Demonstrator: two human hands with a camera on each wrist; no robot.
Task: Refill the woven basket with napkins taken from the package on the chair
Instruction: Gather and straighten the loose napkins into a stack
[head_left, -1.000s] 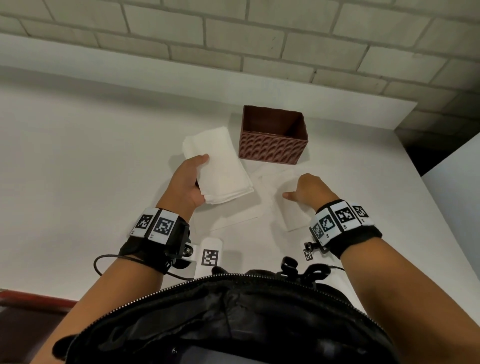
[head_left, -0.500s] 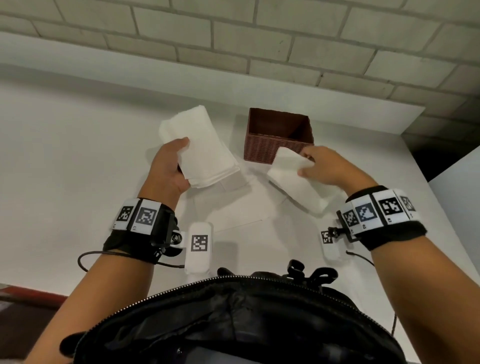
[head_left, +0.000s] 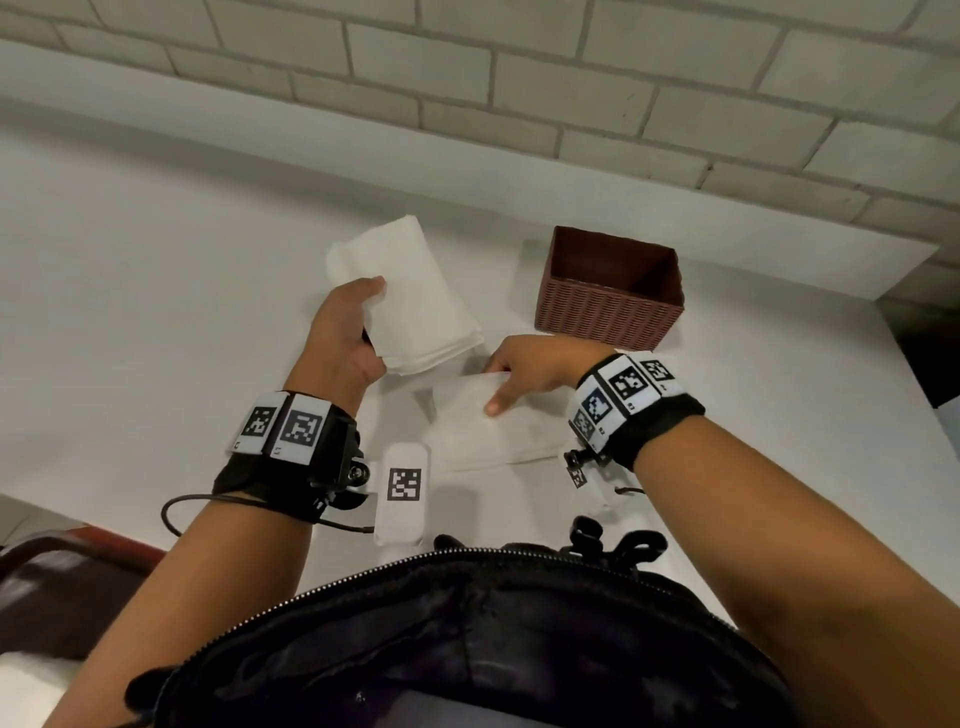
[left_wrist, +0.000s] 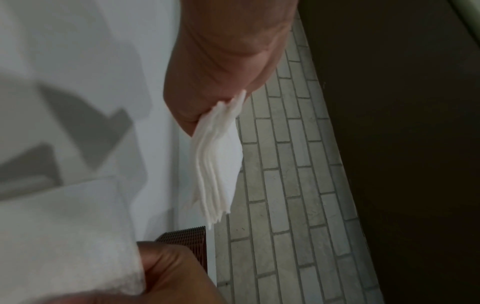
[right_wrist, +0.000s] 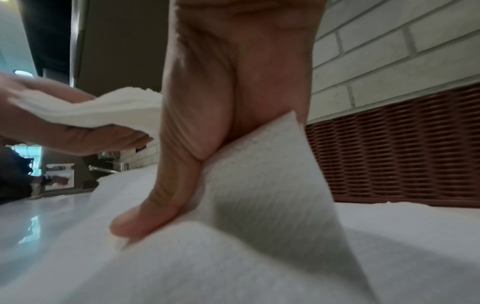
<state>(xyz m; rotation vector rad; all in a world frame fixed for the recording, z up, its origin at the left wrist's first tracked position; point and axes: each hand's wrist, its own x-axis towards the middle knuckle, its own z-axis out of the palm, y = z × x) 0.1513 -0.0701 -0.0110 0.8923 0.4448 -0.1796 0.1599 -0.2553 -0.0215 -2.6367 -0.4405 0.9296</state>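
Left hand (head_left: 347, 332) grips napkin stack (head_left: 410, 301) above countertop (head_left: 130, 312). Right hand (head_left: 530, 371) pinches single napkin (head_left: 483, 431) lying on countertop. Brown woven basket (head_left: 608, 306) stands near back edge, just beyond right hand.

Head view — high, facing forward and down over the tabletop (head_left: 156, 312) toward the brick wall (head_left: 571, 78). Left wrist view — close beside the hand, facing along it to wall and basket (left_wrist: 187, 242). Right wrist view — very low, almost at the tabletop. All three share the basket and wall.
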